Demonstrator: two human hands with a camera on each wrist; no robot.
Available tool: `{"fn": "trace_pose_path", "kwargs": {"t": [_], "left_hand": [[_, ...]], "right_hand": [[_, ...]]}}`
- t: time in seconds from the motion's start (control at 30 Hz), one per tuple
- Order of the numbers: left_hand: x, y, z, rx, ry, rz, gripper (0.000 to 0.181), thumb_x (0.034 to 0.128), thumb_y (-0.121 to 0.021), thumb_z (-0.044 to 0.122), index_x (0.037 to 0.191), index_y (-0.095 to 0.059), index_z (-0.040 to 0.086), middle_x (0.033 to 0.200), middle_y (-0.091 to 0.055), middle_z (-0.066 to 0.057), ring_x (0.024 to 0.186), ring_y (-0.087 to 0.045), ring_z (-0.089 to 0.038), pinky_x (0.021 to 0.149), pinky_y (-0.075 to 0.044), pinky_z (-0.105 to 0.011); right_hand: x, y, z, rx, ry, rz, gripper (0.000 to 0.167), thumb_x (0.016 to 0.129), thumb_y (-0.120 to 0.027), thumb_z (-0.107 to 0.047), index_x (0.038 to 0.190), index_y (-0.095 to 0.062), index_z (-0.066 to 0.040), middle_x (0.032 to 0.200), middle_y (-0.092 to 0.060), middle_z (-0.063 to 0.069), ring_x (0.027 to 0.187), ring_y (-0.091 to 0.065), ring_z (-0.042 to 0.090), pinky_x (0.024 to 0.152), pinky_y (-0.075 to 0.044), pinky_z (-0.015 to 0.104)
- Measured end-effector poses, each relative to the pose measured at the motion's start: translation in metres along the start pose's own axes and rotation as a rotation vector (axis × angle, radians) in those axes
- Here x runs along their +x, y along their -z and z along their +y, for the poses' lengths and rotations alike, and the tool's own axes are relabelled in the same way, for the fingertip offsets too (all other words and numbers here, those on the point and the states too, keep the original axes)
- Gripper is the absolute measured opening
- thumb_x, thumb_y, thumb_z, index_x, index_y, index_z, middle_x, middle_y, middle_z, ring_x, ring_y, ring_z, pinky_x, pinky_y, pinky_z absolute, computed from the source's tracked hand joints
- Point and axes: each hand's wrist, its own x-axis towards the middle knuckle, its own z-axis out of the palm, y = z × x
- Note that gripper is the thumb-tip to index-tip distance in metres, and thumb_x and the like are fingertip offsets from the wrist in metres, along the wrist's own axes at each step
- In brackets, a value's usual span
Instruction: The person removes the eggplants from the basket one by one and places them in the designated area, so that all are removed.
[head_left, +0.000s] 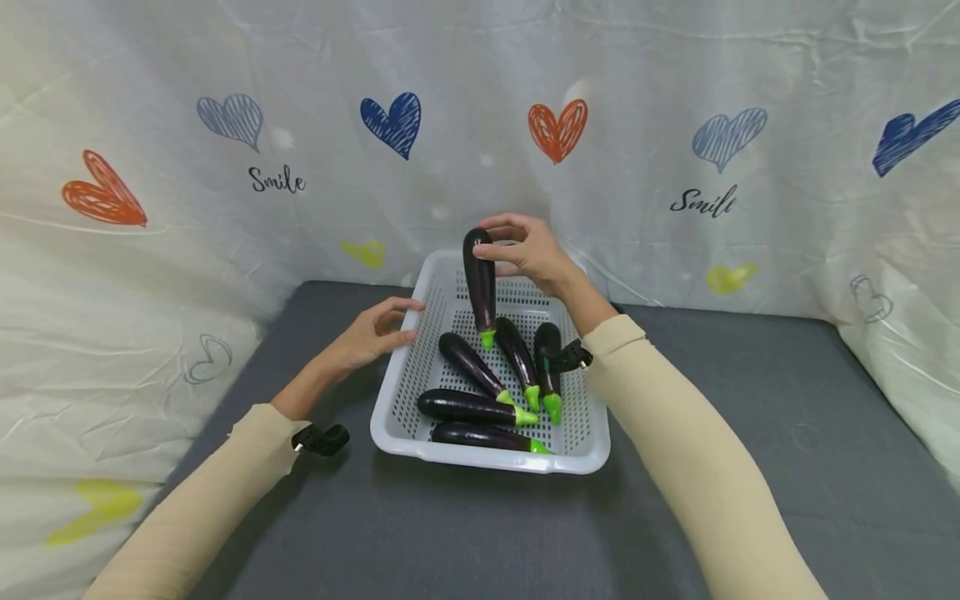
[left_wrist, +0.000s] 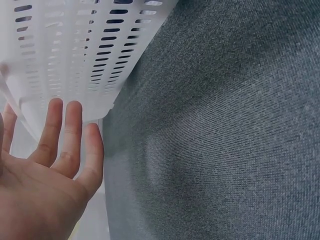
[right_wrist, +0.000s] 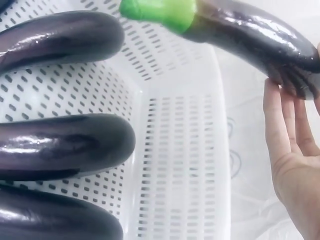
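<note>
My right hand (head_left: 523,250) pinches a dark purple eggplant (head_left: 480,279) near its rounded end, above the far part of a white perforated basket (head_left: 491,452). The eggplant's green stem end (right_wrist: 165,12) points down toward the basket, as the right wrist view also shows. Several more eggplants lie inside, among them one (head_left: 465,407) across the near side and another (head_left: 546,358) along the right. At the basket's left rim is my left hand (head_left: 372,332), fingers loosely bent and fingertips at the rim. In the left wrist view the left hand (left_wrist: 55,170) is beside the basket's outer wall.
The basket stands on a dark grey cloth-covered table (head_left: 480,533). Behind the table hangs a pale curtain (head_left: 465,50) printed with hearts and "Smile" lettering. A black strap with a small device (head_left: 321,439) is on the left wrist, and a similar black device (head_left: 572,356) on the right.
</note>
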Motion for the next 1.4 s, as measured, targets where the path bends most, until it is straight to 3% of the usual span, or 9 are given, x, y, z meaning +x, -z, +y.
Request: {"fn": "trace_pose_path", "kwargs": {"t": [0.43, 1.07, 1.27, 1.4], "left_hand": [[0.002, -0.002, -0.002, -0.02, -0.008, -0.015, 0.048, 0.1018, -0.065, 0.011, 0.147, -0.049, 0.01, 0.132, -0.054, -0.024, 0.109, -0.062, -0.037, 0.088, -0.051, -0.059], [0.003, 0.0, 0.002, 0.009, -0.004, -0.01, 0.051, 0.0994, -0.07, 0.013, 0.147, -0.052, 0.01, 0.13, -0.057, -0.022, 0.107, -0.066, -0.035, 0.085, -0.055, -0.049], [0.001, 0.004, 0.001, 0.036, -0.004, -0.004, 0.051, 0.0995, -0.07, 0.013, 0.147, -0.052, 0.009, 0.132, -0.056, -0.022, 0.106, -0.066, -0.034, 0.084, -0.055, -0.045], [0.001, 0.004, 0.001, 0.03, -0.018, -0.011, 0.051, 0.0997, -0.069, 0.012, 0.147, -0.052, 0.009, 0.133, -0.056, -0.021, 0.105, -0.066, -0.034, 0.084, -0.055, -0.048]], "right_hand": [[-0.014, 0.019, -0.004, -0.01, 0.041, 0.009, 0.041, 0.092, -0.077, -0.008, 0.13, -0.063, -0.006, 0.133, -0.052, 0.017, 0.106, -0.064, 0.036, 0.085, -0.056, 0.049], [-0.048, 0.064, -0.024, -0.024, 0.109, 0.072, 0.036, 0.091, -0.077, -0.003, 0.125, -0.067, -0.004, 0.121, -0.059, 0.018, 0.098, -0.068, 0.031, 0.077, -0.058, 0.047], [-0.059, 0.077, -0.027, 0.02, 0.102, 0.088, 0.036, 0.091, -0.077, -0.002, 0.125, -0.067, -0.005, 0.121, -0.059, 0.019, 0.101, -0.066, 0.031, 0.078, -0.058, 0.047], [-0.066, 0.085, -0.029, 0.042, 0.102, 0.09, 0.034, 0.091, -0.075, 0.001, 0.124, -0.068, -0.005, 0.12, -0.06, 0.018, 0.103, -0.065, 0.03, 0.077, -0.058, 0.044]]}}
